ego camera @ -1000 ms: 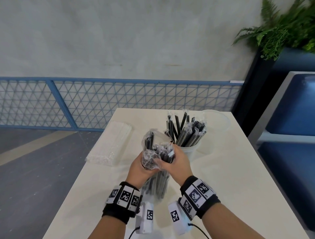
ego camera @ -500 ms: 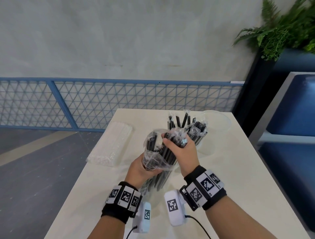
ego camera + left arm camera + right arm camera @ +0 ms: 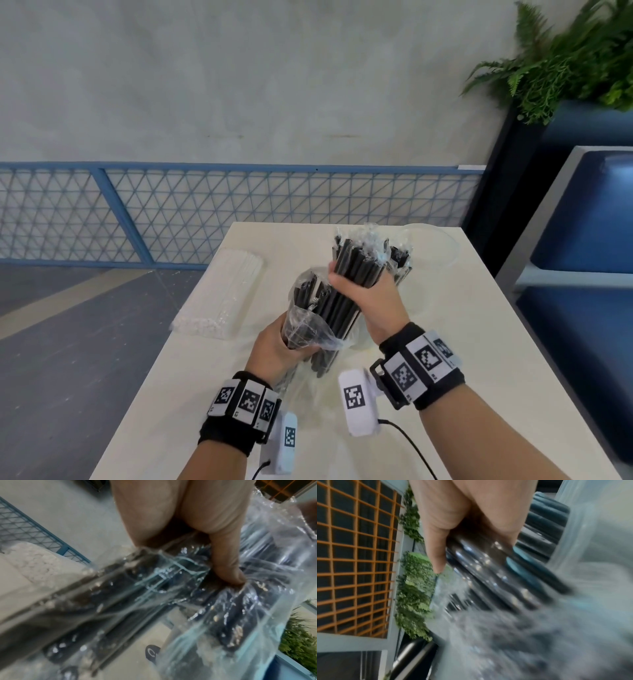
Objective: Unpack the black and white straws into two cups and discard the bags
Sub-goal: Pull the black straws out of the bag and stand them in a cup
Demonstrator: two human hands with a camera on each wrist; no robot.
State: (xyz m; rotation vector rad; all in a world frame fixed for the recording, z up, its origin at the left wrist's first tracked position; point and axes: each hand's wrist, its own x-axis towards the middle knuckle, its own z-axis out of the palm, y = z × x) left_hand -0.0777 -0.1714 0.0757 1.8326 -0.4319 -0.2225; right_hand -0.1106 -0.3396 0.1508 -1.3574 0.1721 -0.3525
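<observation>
While the pack of white straws (image 3: pixel 219 294) lies left of the clear bag (image 3: pixel 308 329), the left hand (image 3: pixel 274 346) grips that bag and the right hand (image 3: pixel 363 291) clutches black straws (image 3: pixel 349 270) half out, in front of the cup (image 3: pixel 400 274). Draw them straight; keep the bag pinned.
</observation>
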